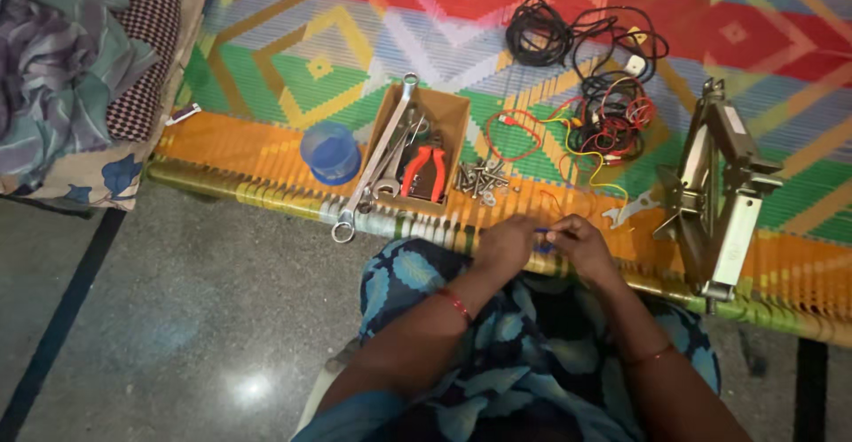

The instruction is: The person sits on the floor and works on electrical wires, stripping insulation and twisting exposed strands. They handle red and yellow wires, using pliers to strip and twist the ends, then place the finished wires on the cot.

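Note:
My left hand point(504, 245) and my right hand point(581, 245) meet at the near edge of a colourful woven mat point(293, 69), fingertips pinched together on a small blue piece point(542, 231) held between them. What the piece is cannot be made out. Just beyond my hands lies a heap of bolts and nuts point(482, 178) and loose red and yellow wires point(568, 136). A red thread bracelet sits on my left wrist.
A cardboard box point(448, 114) holds spanners and red-handled pliers point(426, 171); a long spanner point(373, 162) sticks out over its edge. A blue plastic cup point(330, 152) stands left of it. Black cables point(568, 34) lie farther back, a metal scissor jack point(721, 189) at right, bedding point(71, 69) at left.

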